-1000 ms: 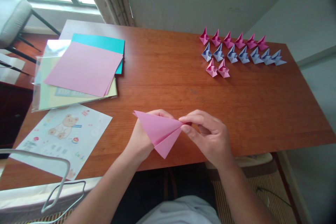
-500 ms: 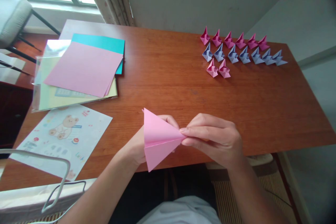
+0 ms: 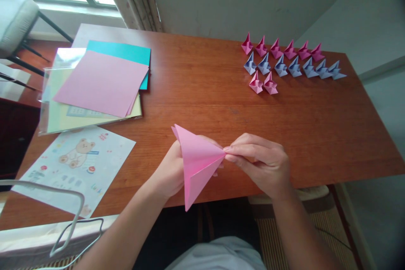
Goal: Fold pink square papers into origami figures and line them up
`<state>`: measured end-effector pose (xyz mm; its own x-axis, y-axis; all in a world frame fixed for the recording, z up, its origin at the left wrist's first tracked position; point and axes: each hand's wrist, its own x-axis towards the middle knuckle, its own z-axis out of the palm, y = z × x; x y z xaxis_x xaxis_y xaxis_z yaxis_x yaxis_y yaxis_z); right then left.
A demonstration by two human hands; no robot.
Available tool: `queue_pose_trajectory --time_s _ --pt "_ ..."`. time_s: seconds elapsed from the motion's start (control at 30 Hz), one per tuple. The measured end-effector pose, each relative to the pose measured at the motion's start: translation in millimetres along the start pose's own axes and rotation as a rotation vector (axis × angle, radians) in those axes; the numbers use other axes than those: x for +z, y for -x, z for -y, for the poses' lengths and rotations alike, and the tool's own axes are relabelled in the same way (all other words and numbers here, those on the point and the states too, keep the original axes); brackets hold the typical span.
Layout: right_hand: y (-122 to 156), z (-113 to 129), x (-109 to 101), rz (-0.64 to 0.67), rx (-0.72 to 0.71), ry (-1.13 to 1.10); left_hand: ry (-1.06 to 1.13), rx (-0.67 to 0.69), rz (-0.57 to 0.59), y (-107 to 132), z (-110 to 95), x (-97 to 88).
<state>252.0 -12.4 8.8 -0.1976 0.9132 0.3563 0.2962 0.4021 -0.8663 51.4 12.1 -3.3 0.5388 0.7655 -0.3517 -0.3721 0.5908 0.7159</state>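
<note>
A pink sheet of paper (image 3: pixel 198 162), folded into a pointed kite-like shape, is held up above the near edge of the wooden table (image 3: pixel 209 93). My left hand (image 3: pixel 169 173) grips it from behind, mostly hidden by the paper. My right hand (image 3: pixel 262 164) pinches the paper's right-hand tip between thumb and fingers. Both hands are closed on the paper.
A stack of pink, teal and yellow sheets (image 3: pixel 99 82) in a clear sleeve lies at the left, with a printed bear sheet (image 3: pixel 76 162) in front. Several small folded pink and blue paper figures (image 3: pixel 284 61) stand in rows at the back right. A chair (image 3: pixel 15 17) stands at far left.
The folded paper has turned in my hands: its lower point now hangs further down and its wide side faces left. My right hand shifted slightly right, still pinching the tip.
</note>
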Motion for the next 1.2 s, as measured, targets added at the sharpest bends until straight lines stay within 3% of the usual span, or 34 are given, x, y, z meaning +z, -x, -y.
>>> queue_pose_trajectory --time_s 0.07,0.2,0.27,0.4,0.57,0.73,0.9,1.07,1.2 --pt "3 -3 1 -0.046 0.066 0.067 -0.131 0.087 -0.056 0 2 0.4" --pt "11 -4 7 -0.147 0.243 0.111 -0.508 0.347 -0.315 -1 6 1.7" --pt "16 1 12 -0.109 0.283 0.089 -0.694 0.469 -0.389 -2 9 1.3" --pt "20 14 25 0.045 0.230 0.188 -0.930 0.570 -0.421 -3 16 -2.1" --pt "16 16 37 -0.002 0.196 0.386 -1.085 0.580 -0.386 -3 21 -5.0" --pt "14 5 27 -0.094 0.281 0.259 -0.998 0.531 -0.304 -3 18 -4.2" --pt "18 -5 16 -0.150 0.397 0.019 -0.681 0.461 -0.194 -2 13 -0.4" --pt "19 -7 16 -0.189 0.422 -0.094 -0.412 0.407 -0.142 -2 8 3.9" --pt "20 -6 17 -0.227 0.385 -0.044 -0.327 0.330 -0.088 -1 5 3.1"
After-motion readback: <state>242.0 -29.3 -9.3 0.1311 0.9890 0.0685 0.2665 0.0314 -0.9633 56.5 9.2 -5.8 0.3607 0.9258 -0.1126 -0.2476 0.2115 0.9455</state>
